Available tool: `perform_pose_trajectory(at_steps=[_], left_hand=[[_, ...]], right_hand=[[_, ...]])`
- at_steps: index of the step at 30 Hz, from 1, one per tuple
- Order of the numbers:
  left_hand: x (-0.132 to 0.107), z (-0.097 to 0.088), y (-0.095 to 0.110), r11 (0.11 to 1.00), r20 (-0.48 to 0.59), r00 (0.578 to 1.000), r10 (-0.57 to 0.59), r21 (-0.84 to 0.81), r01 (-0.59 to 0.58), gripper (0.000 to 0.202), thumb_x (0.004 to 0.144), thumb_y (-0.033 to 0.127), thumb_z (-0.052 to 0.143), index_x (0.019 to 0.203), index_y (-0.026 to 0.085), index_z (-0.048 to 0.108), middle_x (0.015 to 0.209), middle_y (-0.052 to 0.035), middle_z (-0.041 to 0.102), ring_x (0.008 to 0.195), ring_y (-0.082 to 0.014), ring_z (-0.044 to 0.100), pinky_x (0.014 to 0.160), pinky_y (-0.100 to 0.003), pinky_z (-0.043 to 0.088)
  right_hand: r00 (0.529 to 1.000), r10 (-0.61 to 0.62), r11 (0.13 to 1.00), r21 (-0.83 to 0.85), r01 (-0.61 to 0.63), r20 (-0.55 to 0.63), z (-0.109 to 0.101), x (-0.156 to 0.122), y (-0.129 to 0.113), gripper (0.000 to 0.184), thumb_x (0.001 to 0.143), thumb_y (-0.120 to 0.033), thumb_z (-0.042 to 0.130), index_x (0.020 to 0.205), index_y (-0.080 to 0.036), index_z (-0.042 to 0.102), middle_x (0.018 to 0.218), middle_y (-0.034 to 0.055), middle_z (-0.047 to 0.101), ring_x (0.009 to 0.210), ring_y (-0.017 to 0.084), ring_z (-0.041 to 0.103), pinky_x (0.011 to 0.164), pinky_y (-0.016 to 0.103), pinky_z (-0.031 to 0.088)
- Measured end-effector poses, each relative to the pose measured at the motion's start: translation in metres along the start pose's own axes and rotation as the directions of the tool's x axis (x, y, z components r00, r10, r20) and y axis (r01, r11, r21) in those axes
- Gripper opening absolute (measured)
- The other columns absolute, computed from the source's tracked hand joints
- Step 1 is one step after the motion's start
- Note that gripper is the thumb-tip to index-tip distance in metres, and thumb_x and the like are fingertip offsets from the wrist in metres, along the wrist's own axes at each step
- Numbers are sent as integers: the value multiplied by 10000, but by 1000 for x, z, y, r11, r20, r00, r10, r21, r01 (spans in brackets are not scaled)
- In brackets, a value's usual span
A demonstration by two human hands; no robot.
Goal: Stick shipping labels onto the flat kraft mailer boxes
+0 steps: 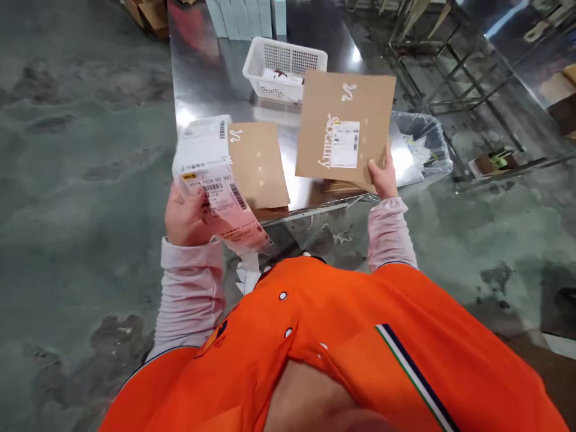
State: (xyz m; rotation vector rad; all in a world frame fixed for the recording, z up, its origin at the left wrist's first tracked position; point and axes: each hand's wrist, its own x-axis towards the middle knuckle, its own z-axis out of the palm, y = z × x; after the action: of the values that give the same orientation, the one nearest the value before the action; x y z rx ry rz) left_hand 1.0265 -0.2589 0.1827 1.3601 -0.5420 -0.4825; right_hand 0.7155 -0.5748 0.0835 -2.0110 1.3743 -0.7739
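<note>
My right hand (382,176) grips the lower corner of a brown cardboard mailer (345,126) with white lettering and a white shipping label, holding it tilted above the steel table (211,72). My left hand (184,216) is closed on a stack of white shipping labels (211,174) with barcodes, held over the table's near left edge. A second brown mailer (258,165) lies flat on the table just right of the labels.
A white plastic basket (283,67) stands at the middle of the table, with pale boxes (245,17) behind it. A bin lined with a clear bag (423,144) sits at the table's right. Metal racks (450,66) stand on the right floor.
</note>
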Motion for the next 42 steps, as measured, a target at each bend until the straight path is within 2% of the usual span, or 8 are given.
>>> perform_pose_trajectory(at_steps=[4,7,12,16,26,31,36,42], left_hand=[[-36,9,-9,998,26,999,29,-53,-28,568,685,513,866,1217,414,696,1341,51,678,1330,-258,579,1121,-380,493],[-63,15,-24,997,121,990,-72,25,70,580,671,564,863,1185,333,726,1217,-30,736,1188,-273,667,1042,-380,538],[-71,9,-35,959,289,914,-284,108,263,658,587,548,902,1111,179,755,1229,-144,723,1187,-338,656,1024,-423,532],[-60,5,-43,951,31,950,-309,13,309,633,522,545,913,970,129,750,1008,-137,761,977,-292,706,906,-407,561],[-68,16,-53,969,-154,965,-214,92,230,505,604,620,846,602,175,608,616,-7,612,618,-134,539,617,-263,456],[-55,14,-66,953,-174,941,-290,33,300,502,504,535,924,630,178,594,630,18,624,605,-120,528,612,-252,450],[-55,-2,-82,756,132,776,-617,-174,631,648,344,419,990,868,136,735,907,-112,771,827,-270,702,791,-394,560],[-119,-37,-93,662,41,663,-748,-25,749,547,351,436,978,775,152,778,854,-120,778,811,-298,725,785,-407,587]], right_hand=[[930,73,997,5,-80,359,3,-26,-42,822,759,-615,763,1348,-60,620,1312,265,645,1184,377,647,1044,558,510],[593,-381,871,491,-29,710,42,-78,-115,814,664,-658,817,1292,-160,680,1198,130,731,1055,295,704,979,464,578],[796,-331,688,707,-164,507,90,-157,-184,690,803,-752,629,1179,-182,729,1197,113,739,1129,270,696,1009,434,577],[694,-398,784,616,-83,600,98,-155,-185,613,710,-661,775,1060,-157,766,1070,115,774,960,272,739,888,418,617],[700,-511,815,542,207,500,95,-121,-208,330,836,-526,718,878,-216,822,897,49,786,860,259,740,831,390,605],[704,-513,839,460,291,491,126,-86,-212,305,849,-493,738,873,-198,808,1048,67,757,997,242,709,925,379,586],[790,-390,921,186,342,473,193,-14,-227,248,863,-311,758,1005,-110,786,1328,124,614,1238,183,590,1148,317,433],[811,-330,927,3,375,483,237,13,-237,573,828,-385,784,1315,-108,664,1503,179,481,1429,352,409,1229,602,257]])
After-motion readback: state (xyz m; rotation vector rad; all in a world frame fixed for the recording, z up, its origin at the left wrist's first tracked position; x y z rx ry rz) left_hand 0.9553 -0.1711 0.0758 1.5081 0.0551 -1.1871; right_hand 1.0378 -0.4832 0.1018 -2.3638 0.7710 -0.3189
